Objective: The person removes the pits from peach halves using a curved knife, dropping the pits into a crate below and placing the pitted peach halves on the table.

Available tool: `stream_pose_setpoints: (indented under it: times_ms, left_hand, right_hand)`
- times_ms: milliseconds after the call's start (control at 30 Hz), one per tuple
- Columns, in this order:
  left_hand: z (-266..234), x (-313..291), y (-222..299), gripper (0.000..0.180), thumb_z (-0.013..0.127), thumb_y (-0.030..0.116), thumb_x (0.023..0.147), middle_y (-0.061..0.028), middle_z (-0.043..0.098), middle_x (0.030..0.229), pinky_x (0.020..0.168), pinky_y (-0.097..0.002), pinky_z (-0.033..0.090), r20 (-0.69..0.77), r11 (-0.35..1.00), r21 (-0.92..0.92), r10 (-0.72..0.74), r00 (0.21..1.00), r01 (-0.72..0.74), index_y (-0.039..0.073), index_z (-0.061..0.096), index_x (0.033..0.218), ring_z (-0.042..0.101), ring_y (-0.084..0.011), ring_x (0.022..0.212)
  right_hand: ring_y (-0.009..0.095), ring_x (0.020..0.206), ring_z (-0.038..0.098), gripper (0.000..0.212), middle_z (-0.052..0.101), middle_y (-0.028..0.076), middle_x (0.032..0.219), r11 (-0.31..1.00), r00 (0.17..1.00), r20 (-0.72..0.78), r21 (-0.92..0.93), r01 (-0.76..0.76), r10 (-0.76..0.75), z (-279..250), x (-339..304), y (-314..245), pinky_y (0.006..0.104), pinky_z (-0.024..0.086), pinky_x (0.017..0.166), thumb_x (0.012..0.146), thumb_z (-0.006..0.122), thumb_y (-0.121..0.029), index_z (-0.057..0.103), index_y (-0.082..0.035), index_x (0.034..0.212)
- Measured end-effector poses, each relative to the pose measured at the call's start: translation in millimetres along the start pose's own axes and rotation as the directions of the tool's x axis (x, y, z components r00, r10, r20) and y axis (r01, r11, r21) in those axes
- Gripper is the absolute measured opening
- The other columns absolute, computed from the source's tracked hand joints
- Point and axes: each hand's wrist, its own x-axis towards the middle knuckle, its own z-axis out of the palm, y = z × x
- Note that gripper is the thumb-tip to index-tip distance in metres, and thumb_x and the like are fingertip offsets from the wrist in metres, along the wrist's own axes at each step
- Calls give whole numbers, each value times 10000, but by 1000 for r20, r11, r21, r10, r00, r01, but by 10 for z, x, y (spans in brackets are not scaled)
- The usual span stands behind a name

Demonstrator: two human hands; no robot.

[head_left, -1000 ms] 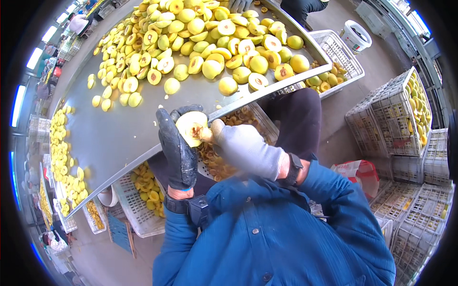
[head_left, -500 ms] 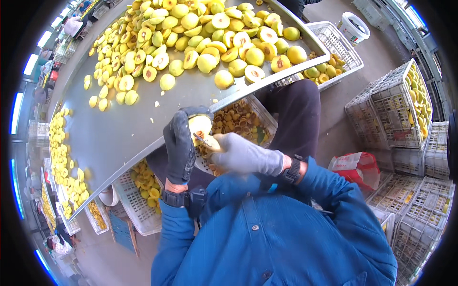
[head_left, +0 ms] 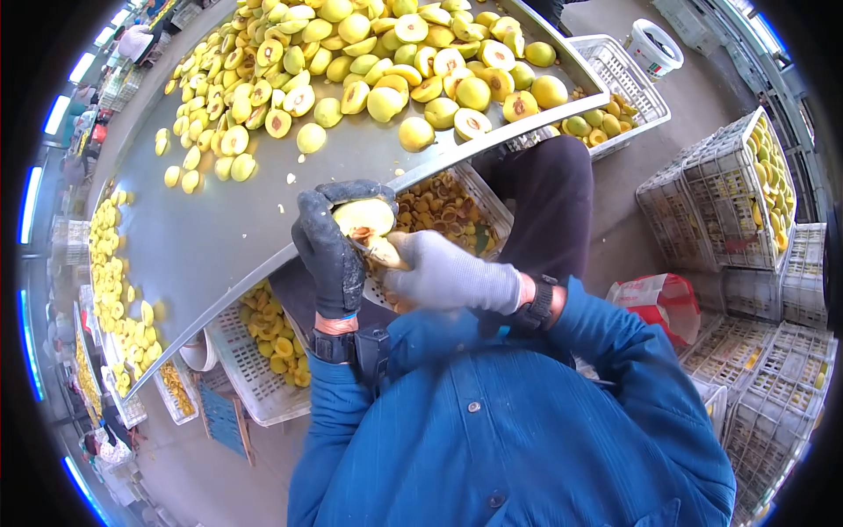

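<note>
My left hand, in a dark glove, is closed around a halved yellow peach, its cut face showing a reddish hollow. My right hand, in a pale grey glove, grips a small pitting knife by its light handle. The tool's tip is against the fruit's centre; its blade is mostly hidden. Both hands are at the near edge of a metal table. A heap of peach halves lies on the table beyond them.
Below the hands, a white crate holds brown-yellow scraps. Another crate of peach pieces stands at lower left. Stacked crates rise on the right, beside a red and white bag. A white bucket stands at the far right.
The left hand and peach have shifted slightly left, and the fruit's cut face is tilted differently. The knife's blade, visible earlier, is now mostly hidden at the fruit.
</note>
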Motion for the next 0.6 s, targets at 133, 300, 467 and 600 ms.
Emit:
stream_pose_setpoints:
  times_ms: [133,300,467,600]
  left_hand:
    - [50,19,-5,686,287,513,1014,-170,690,819,723,-354,564,43,997,25,71,997,-72,-66,633,888,673,-246,705]
    - [41,4,-91,549,287,509,1024,-160,641,970,812,-441,554,42,927,-361,120,992,-97,27,548,1042,638,-284,879]
    - [53,20,-188,511,296,495,1025,-147,622,988,824,-458,536,51,895,-421,184,982,-146,48,540,1061,621,-288,876]
    - [-219,9,-200,487,339,517,1008,-134,622,980,813,-447,529,284,852,-507,23,958,130,84,551,1072,614,-284,854]
  right_hand:
    - [417,704,637,277,644,223,752,757,956,-94,-634,159,-279,-58,-10,-61,477,514,637,842,651,-251,587,-5,951]
    - [378,677,656,258,648,184,710,530,905,-49,-824,203,-423,-87,137,-1,460,527,609,821,653,-250,559,-36,929]
    - [354,675,664,270,651,156,700,437,880,-24,-874,212,-474,-181,240,47,451,527,569,795,665,-263,539,-66,928]
    - [299,671,661,280,652,196,735,608,926,153,-715,345,-346,-202,226,-1,401,529,629,793,689,-222,601,-28,975]
